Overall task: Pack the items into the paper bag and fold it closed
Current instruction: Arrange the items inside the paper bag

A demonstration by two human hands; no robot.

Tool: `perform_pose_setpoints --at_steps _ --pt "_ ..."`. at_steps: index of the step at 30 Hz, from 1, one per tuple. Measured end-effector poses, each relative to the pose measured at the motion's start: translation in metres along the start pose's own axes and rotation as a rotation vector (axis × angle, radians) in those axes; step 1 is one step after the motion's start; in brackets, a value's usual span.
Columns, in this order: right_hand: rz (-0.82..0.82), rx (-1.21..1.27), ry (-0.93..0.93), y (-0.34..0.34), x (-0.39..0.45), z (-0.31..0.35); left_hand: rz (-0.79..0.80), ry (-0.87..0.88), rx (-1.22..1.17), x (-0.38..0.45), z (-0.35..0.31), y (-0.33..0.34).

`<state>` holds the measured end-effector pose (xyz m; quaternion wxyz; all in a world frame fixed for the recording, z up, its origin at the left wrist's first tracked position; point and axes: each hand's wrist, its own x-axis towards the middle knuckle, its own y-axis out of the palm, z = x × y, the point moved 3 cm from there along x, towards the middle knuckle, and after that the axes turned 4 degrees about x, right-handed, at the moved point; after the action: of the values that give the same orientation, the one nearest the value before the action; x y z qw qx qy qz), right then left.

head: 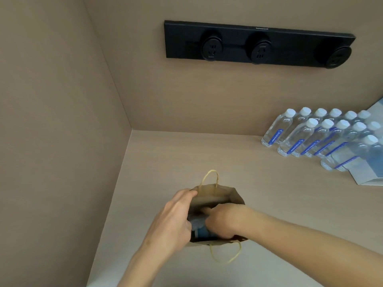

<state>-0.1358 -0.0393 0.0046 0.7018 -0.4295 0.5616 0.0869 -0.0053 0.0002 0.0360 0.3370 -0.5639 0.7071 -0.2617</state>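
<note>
Near handle: twisted paper cord loop (226, 253) flops off the near rim of the paper bag (219, 193), toward the person.
Left hand (176, 216): on the bag's left rim, fingers spread and curled over the edge, holding the mouth wide.
Right hand (226, 220): reaches into the bag mouth from the right; its grip is pressed around a bluish item (200, 228), though the fingertips are hidden, so how firmly it pinches I cannot tell.
Bag position: stands on the pale worktop (269, 204), near the corner where two beige walls meet, mouth up toward the camera.
Bag axis: the mouth's long side seems to run away from the person, one handle at each end; the far handle (210, 180) stands upright.
Handling, as I judge it: thin kraft paper, light and floppy, creases and tears easily; best held at the rim's stiffened fold, not the side walls.
Contents: partly seen, pale and blue; identity unclear.
Right and beyond the bag: rows of clear water bottles (319, 135) with white caps, well apart from it; likely slippery and heavier.
Far wall: black socket strip (259, 45) high above the bag.
</note>
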Motion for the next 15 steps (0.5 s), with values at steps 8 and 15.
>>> perform_pose_setpoints --at_steps 8,15 --pt "0.130 -0.126 -0.019 0.019 0.040 -0.002 0.016 0.033 -0.010 0.002 0.003 -0.003" --pt "-0.045 -0.243 -0.215 -0.002 0.024 -0.001 -0.001 0.002 -0.018 0.003 0.008 -0.007"
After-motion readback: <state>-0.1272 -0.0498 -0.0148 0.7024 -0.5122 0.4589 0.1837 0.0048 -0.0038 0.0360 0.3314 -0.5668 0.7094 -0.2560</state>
